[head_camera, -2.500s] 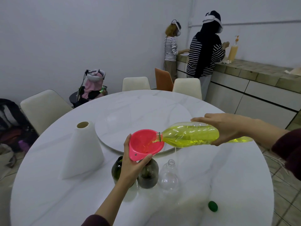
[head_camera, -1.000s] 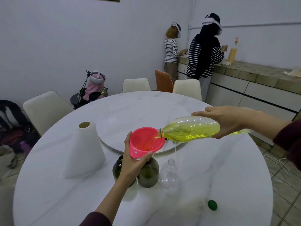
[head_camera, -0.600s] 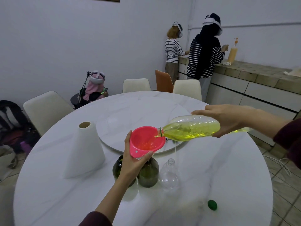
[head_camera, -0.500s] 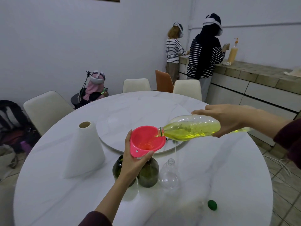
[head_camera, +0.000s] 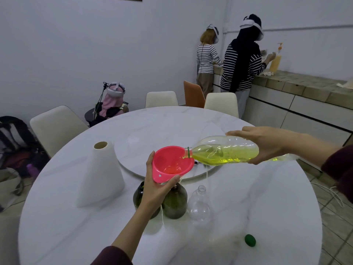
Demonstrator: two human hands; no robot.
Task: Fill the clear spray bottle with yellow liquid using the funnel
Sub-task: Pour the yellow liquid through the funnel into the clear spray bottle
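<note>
Left hand (head_camera: 152,190): grip holds the red funnel (head_camera: 171,163) above a dark green bottle (head_camera: 174,202).
Right hand (head_camera: 267,143): grip wraps the tilted bottle (head_camera: 223,151) of yellow liquid, its mouth over the funnel rim.
Clear bottle (head_camera: 199,206): upright on the worktop (head_camera: 257,217), just right of the dark bottle, uncapped.
Green cap (head_camera: 250,240): near right.

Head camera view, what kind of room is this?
Probably a dining room with a kitchen counter: a round marble table with a turntable, dining chairs around it, and a tiled counter along the wall where two people stand working.
</note>
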